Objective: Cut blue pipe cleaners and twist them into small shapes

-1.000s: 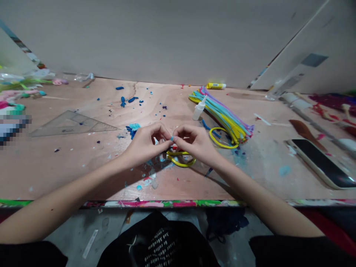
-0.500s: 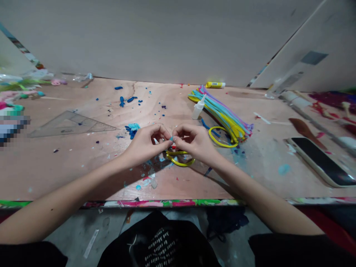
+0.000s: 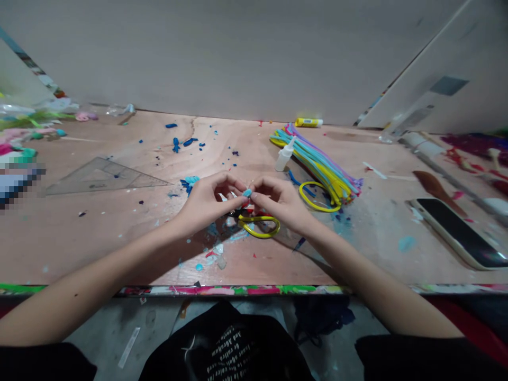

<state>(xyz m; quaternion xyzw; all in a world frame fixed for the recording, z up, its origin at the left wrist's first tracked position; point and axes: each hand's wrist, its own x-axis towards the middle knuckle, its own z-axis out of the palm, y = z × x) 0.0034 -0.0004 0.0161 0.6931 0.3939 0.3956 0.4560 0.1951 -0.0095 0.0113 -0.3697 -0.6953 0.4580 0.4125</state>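
Between the fingertips of both hands is a small light-blue piece (image 3: pixel 247 193), soft-looking like clay; its exact kind is too small to make out. My left hand (image 3: pixel 214 203) pinches it from the left with thumb and forefinger. From the other side, my right hand (image 3: pixel 280 202) pinches it the same way. Scissors with yellow-edged handles (image 3: pixel 260 226) lie on the table just below the fingers, their blades partly hidden by the hands. Beyond my left wrist sits a clump of blue and light-blue bits (image 3: pixel 189 184).
Past my right hand are a white squeeze bottle (image 3: pixel 284 154), a bundle of coloured pipe cleaners (image 3: pixel 321 164) and a glue stick (image 3: pixel 308 122). A phone (image 3: pixel 460 230) lies at the right, a clear set square (image 3: pixel 107 177) at the left. Scraps dot the wooden table (image 3: pixel 159 259).
The light-blue piece shows more plainly between the fingertips, which have shifted slightly. More of the scissors is visible below the hands. The view has moved a little.
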